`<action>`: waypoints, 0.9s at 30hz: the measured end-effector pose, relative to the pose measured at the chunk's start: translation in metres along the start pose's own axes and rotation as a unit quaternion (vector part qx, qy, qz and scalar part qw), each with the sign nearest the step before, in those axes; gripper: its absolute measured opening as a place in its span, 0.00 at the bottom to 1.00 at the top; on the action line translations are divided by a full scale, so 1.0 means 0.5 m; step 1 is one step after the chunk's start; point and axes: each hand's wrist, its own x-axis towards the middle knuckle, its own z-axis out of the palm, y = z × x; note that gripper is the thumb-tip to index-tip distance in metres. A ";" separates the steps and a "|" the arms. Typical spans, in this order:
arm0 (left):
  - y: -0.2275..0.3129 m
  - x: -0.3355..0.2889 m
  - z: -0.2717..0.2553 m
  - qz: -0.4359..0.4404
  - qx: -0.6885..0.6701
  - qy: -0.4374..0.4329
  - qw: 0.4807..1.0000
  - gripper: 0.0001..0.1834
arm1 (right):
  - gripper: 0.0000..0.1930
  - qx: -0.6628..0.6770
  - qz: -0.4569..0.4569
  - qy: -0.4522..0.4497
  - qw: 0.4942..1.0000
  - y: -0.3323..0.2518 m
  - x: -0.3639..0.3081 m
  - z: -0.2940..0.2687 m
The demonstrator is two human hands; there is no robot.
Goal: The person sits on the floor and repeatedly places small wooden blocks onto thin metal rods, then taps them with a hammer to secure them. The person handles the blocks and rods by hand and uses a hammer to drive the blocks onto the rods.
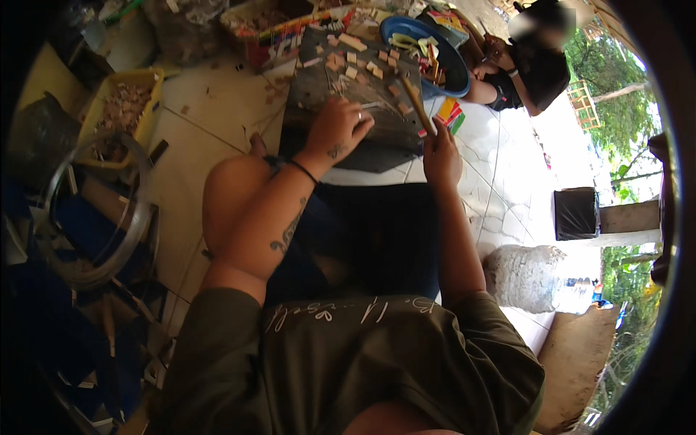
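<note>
A dark, low block-like work surface (312,119) stands in front of my knees, scattered with small pale wooden pieces (353,42). My left hand (338,129) rests at its near left part, fingers bent and closed; whatever they pinch is too small to make out. A thin, light strip (371,105) lies just beyond its fingertips. In my right hand (442,156) is a brown wooden stick (416,105), gripped at its near end and slanting away over the right side of the surface. Under the stick, a few wooden pieces lie close together.
Left of me are a yellow basket (156,94) of wooden scraps and a clear coil (138,210). Beyond the surface stands a blue basin (464,76), with a seated person (540,61) beside it. A colourful packet (449,111) and a pale sack (518,275) lie on the right.
</note>
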 end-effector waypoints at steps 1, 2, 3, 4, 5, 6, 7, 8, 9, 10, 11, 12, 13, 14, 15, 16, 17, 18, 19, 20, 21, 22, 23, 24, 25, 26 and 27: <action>0.006 -0.002 -0.008 0.031 0.009 0.007 0.999 0.07 | 0.19 -0.012 0.015 -0.004 1.000 -0.005 0.002 0.012; 0.009 -0.002 -0.017 0.021 0.003 0.003 1.000 0.07 | 0.19 -0.039 -0.003 0.008 0.999 -0.012 0.005 0.018; 0.015 -0.002 -0.027 0.000 0.005 -0.021 1.000 0.07 | 0.20 -0.066 -0.020 0.024 0.997 -0.021 0.004 0.015; 0.022 0.000 -0.034 0.009 -0.007 0.000 1.000 0.07 | 0.20 -0.105 -0.008 0.016 0.994 -0.033 0.001 0.009; 0.030 0.003 -0.040 0.004 -0.011 -0.003 1.000 0.07 | 0.21 -0.063 -0.037 0.066 0.995 -0.048 -0.005 0.001; 0.036 0.005 -0.046 0.006 -0.019 -0.003 1.000 0.07 | 0.21 0.018 -0.107 0.103 0.989 -0.064 -0.005 -0.010; 0.044 0.007 -0.050 0.004 -0.026 -0.012 1.000 0.07 | 0.21 0.093 -0.156 0.122 0.976 -0.081 -0.006 -0.020; 0.049 0.009 -0.053 0.004 -0.036 -0.018 0.999 0.07 | 0.20 0.187 -0.156 0.058 0.968 -0.102 -0.003 -0.024; 0.052 0.012 -0.056 0.009 -0.033 -0.016 0.999 0.07 | 0.19 0.281 -0.160 -0.002 0.946 -0.122 0.002 -0.025; 0.055 0.013 -0.058 0.018 -0.033 -0.011 0.999 0.07 | 0.14 0.334 -0.165 -0.042 0.927 -0.138 0.006 -0.029; 0.056 0.013 -0.060 0.028 -0.033 -0.003 0.999 0.07 | 0.12 0.324 -0.132 -0.074 0.934 -0.154 0.016 -0.029; 0.055 0.011 -0.063 0.013 -0.028 -0.011 0.999 0.06 | 0.11 0.328 -0.131 -0.093 0.931 -0.166 0.027 -0.028; 0.053 0.009 -0.068 -0.003 -0.022 -0.016 1.000 0.06 | 0.10 0.341 -0.145 -0.104 0.923 -0.177 0.034 -0.027; 0.049 0.008 -0.072 -0.017 -0.013 -0.017 1.000 0.06 | 0.08 0.350 -0.138 -0.102 0.921 -0.189 0.039 -0.021; 0.046 0.007 -0.075 -0.018 -0.007 -0.012 1.000 0.06 | 0.09 0.366 -0.132 -0.110 0.915 -0.193 0.041 -0.019; 0.043 0.006 -0.079 -0.016 0.001 -0.010 1.000 0.06 | 0.09 0.385 -0.126 -0.115 0.907 -0.196 0.040 -0.014; 0.041 0.006 -0.083 -0.010 0.012 -0.008 1.000 0.07 | 0.09 0.401 -0.106 -0.125 0.901 -0.198 0.037 -0.009; 0.040 0.008 -0.084 -0.002 0.025 -0.021 0.999 0.08 | 0.10 0.427 -0.088 -0.151 0.887 -0.193 0.030 -0.008; 0.041 0.009 -0.083 0.009 0.040 -0.034 0.999 0.08 | 0.09 0.435 -0.085 -0.146 0.884 -0.189 0.025 -0.003; 0.044 0.010 -0.082 0.013 0.048 -0.054 0.997 0.09 | 0.09 0.443 -0.081 -0.141 0.882 -0.181 0.019 0.002; 0.047 0.011 -0.080 0.027 0.070 -0.071 0.995 0.08 | 0.09 0.448 -0.076 -0.138 0.880 -0.173 0.014 0.006; 0.051 0.011 -0.077 0.032 0.086 -0.093 0.991 0.07 | 0.09 0.439 -0.063 -0.144 0.884 -0.165 0.010 0.012; 0.055 0.010 -0.071 0.027 0.099 -0.113 0.988 0.06 | 0.09 0.460 -0.073 -0.130 0.875 -0.156 0.008 0.017; 0.059 0.009 -0.067 0.043 0.115 -0.124 0.985 0.06 | 0.09 0.468 -0.076 -0.126 0.872 -0.149 0.008 0.022; 0.062 0.009 -0.061 0.045 0.109 -0.126 0.985 0.06 | 0.09 0.469 -0.076 -0.127 0.871 -0.143 0.009 0.027; 0.065 0.008 -0.056 0.046 0.104 -0.127 0.985 0.06 | 0.08 0.477 -0.085 -0.115 0.867 -0.141 0.010 0.032; 0.065 0.008 -0.052 0.041 0.096 -0.129 0.986 0.06 | 0.08 0.488 -0.089 -0.107 0.862 -0.138 0.011 0.035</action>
